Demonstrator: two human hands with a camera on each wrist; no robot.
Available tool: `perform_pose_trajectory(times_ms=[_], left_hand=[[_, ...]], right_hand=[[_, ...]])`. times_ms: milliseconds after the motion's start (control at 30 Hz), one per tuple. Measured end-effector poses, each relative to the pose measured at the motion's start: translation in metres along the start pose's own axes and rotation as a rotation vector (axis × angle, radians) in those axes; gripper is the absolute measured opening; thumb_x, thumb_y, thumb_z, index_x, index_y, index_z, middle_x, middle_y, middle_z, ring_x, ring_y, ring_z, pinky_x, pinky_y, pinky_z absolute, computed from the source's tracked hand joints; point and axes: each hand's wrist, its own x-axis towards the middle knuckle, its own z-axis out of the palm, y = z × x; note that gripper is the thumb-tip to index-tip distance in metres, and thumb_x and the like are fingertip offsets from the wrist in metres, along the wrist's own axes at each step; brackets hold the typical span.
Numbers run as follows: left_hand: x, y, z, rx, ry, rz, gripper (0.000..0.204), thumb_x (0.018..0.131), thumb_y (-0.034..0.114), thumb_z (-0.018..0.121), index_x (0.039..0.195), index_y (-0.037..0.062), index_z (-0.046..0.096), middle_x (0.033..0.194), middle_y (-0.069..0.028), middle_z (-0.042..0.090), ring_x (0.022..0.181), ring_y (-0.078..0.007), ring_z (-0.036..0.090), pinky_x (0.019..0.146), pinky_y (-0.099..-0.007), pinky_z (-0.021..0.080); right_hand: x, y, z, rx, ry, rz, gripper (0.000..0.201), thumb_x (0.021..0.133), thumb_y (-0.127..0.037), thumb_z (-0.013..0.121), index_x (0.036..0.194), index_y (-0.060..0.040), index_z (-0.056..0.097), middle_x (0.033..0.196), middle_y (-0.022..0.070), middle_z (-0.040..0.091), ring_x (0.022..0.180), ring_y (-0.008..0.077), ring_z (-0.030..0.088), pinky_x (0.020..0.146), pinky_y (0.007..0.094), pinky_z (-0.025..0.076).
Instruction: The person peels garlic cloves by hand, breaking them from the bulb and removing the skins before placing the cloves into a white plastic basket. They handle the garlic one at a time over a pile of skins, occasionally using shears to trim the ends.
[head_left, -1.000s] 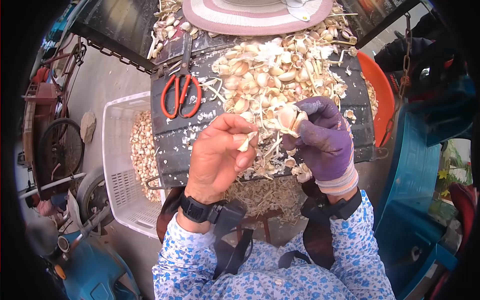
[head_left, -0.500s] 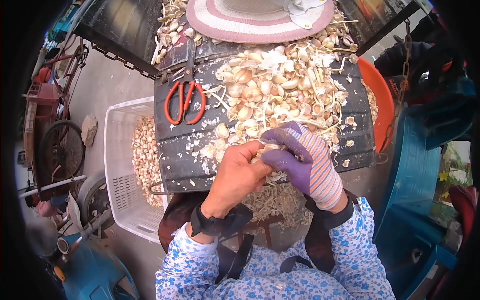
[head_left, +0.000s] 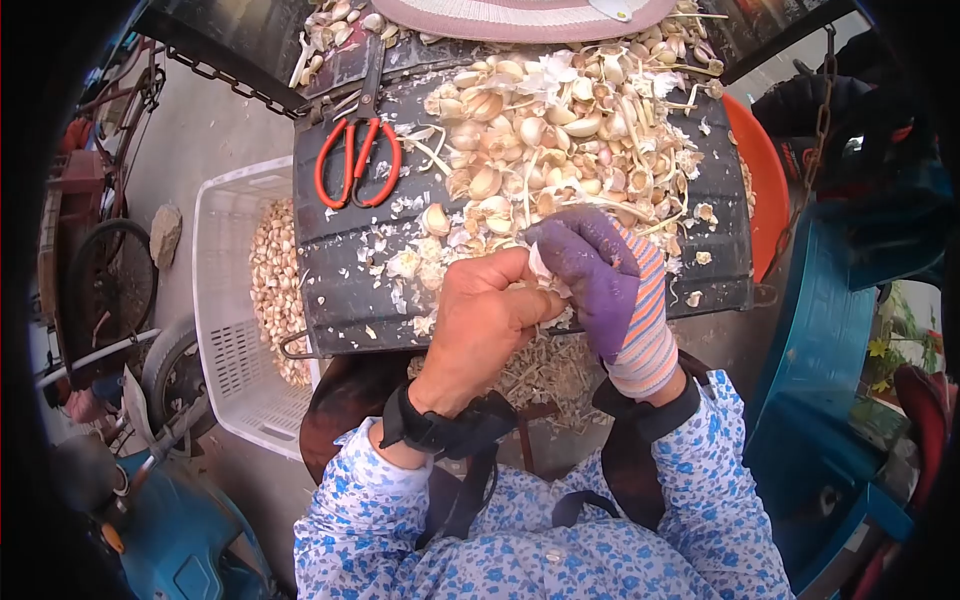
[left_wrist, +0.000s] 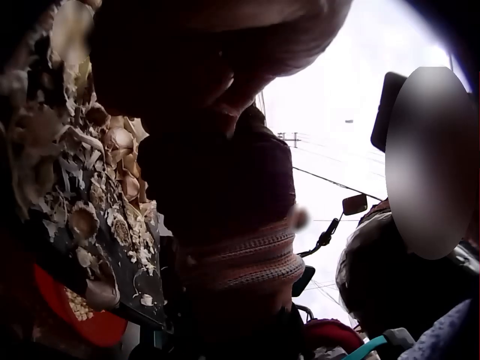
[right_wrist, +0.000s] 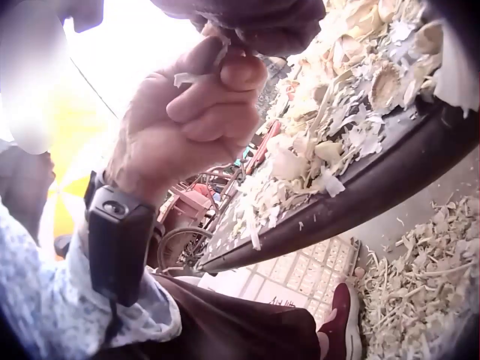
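Close together at the near edge of the black table top (head_left: 390,287), both hands work on one garlic clove (head_left: 538,264). My right hand (head_left: 597,280), in a purple-coated striped glove, grips it between thumb and curled fingers. The bare left hand (head_left: 482,315) pinches at the clove's near side; in the right wrist view its fingers (right_wrist: 206,109) are curled, with a strip of pale skin (right_wrist: 189,78) showing there. Just beyond the hands lies a heap of garlic cloves (head_left: 560,130) mixed with stems and skins. The gloved hand is mostly dark in the left wrist view.
Red-handled scissors (head_left: 357,165) lie left of the heap. A white plastic crate (head_left: 228,330) with many cloves stands at the left, an orange basin (head_left: 765,190) at the right. The pink and white hat (head_left: 520,22) sits at the back. Skins and stems (head_left: 555,385) litter the ground below.
The hands were apart, the left with a small pale piece at its fingertips and the right with a garlic piece. They have come together over the near edge, and the clove now shows between them.
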Motion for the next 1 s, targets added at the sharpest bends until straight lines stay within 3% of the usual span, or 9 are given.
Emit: perform_pose_trajectory(times_ms=[33, 100, 200, 333, 367, 500, 633, 767, 1000], left_hand=[[-0.001, 0.006, -0.003, -0.004, -0.046, -0.028, 0.003, 0.079, 0.001, 0.064, 0.078, 0.0006, 0.066, 0.067, -0.0036, 0.061, 0.048, -0.0041, 0.045, 0.04, -0.0188, 0.031], [-0.001, 0.019, -0.001, 0.029, -0.049, -0.055, 0.024, 0.087, 0.019, 0.066, 0.071, 0.0015, 0.061, 0.065, -0.007, 0.06, 0.044, -0.0055, 0.043, 0.039, -0.0202, 0.031], [0.009, 0.018, -0.018, -0.176, 0.051, -0.009, 0.036, 0.091, 0.029, 0.062, 0.069, 0.0009, 0.058, 0.063, -0.0103, 0.059, 0.043, -0.0079, 0.045, 0.038, -0.0205, 0.032], [0.014, 0.013, -0.004, -0.414, -0.041, -0.123, 0.042, 0.093, 0.04, 0.056, 0.083, 0.0001, 0.058, 0.062, -0.0103, 0.057, 0.045, -0.0116, 0.049, 0.038, -0.0215, 0.033], [0.015, 0.012, -0.003, -0.351, -0.047, -0.106, 0.038, 0.095, 0.04, 0.053, 0.09, 0.0018, 0.056, 0.064, -0.0096, 0.057, 0.045, -0.0116, 0.051, 0.038, -0.0212, 0.034], [0.013, 0.012, -0.001, -0.23, -0.007, -0.051, 0.024, 0.094, 0.027, 0.057, 0.091, 0.0038, 0.056, 0.066, -0.007, 0.058, 0.047, -0.011, 0.052, 0.04, -0.0218, 0.035], [0.017, 0.009, -0.009, -0.356, -0.09, -0.064, 0.014, 0.092, 0.017, 0.058, 0.091, 0.0037, 0.056, 0.07, -0.0055, 0.059, 0.047, -0.0107, 0.051, 0.04, -0.0219, 0.035], [0.018, 0.005, -0.006, -0.334, -0.072, -0.029, 0.012, 0.091, 0.015, 0.059, 0.09, 0.0037, 0.057, 0.071, -0.0046, 0.059, 0.045, -0.0102, 0.049, 0.04, -0.0217, 0.034], [0.015, 0.009, -0.001, -0.221, 0.0, -0.044, 0.022, 0.094, 0.026, 0.058, 0.09, 0.0042, 0.058, 0.071, -0.0033, 0.058, 0.044, -0.0089, 0.048, 0.037, -0.0204, 0.031]], right_hand=[[0.0, 0.001, -0.003, 0.091, -0.001, 0.156, 0.016, 0.082, -0.01, 0.063, 0.097, -0.0042, 0.063, 0.081, 0.0078, 0.06, 0.067, 0.0223, 0.059, 0.055, 0.0319, 0.046], [0.009, -0.018, -0.015, 0.89, 0.085, 0.885, 0.021, 0.09, -0.025, 0.062, 0.094, -0.0043, 0.061, 0.066, -0.0014, 0.051, 0.052, 0.0063, 0.046, 0.045, 0.0223, 0.034], [0.01, -0.006, -0.017, 0.948, 0.234, 0.778, 0.027, 0.091, -0.034, 0.06, 0.091, -0.0064, 0.061, 0.061, -0.0068, 0.042, 0.049, 0.0001, 0.036, 0.042, 0.0186, 0.024], [0.014, -0.019, -0.026, 0.62, 0.035, 0.637, 0.03, 0.087, -0.025, 0.065, 0.102, 0.0, 0.062, 0.072, 0.0001, 0.054, 0.065, 0.0072, 0.052, 0.057, 0.0216, 0.041], [0.01, -0.016, -0.023, 0.664, -0.003, 0.612, 0.033, 0.083, -0.017, 0.067, 0.109, 0.0017, 0.06, 0.084, 0.008, 0.061, 0.075, 0.0147, 0.058, 0.067, 0.0275, 0.047], [0.001, 0.001, -0.015, 0.15, -0.093, 0.232, 0.039, 0.077, -0.002, 0.069, 0.114, -0.0005, 0.059, 0.099, 0.0061, 0.062, 0.088, 0.0115, 0.058, 0.078, 0.0261, 0.048], [0.0, -0.003, -0.016, 0.497, -0.057, 0.434, 0.039, 0.076, -0.003, 0.07, 0.113, -0.001, 0.06, 0.097, 0.005, 0.062, 0.089, 0.011, 0.058, 0.078, 0.0258, 0.048], [0.002, -0.002, -0.022, 0.249, -0.124, 0.283, 0.036, 0.076, -0.005, 0.07, 0.111, -0.0005, 0.061, 0.097, 0.0051, 0.063, 0.09, 0.0113, 0.058, 0.078, 0.0265, 0.048], [-0.004, 0.006, -0.018, 0.204, -0.096, 0.218, 0.037, 0.077, -0.006, 0.069, 0.113, -0.0008, 0.061, 0.094, 0.0047, 0.062, 0.086, 0.0112, 0.058, 0.072, 0.0266, 0.048]])
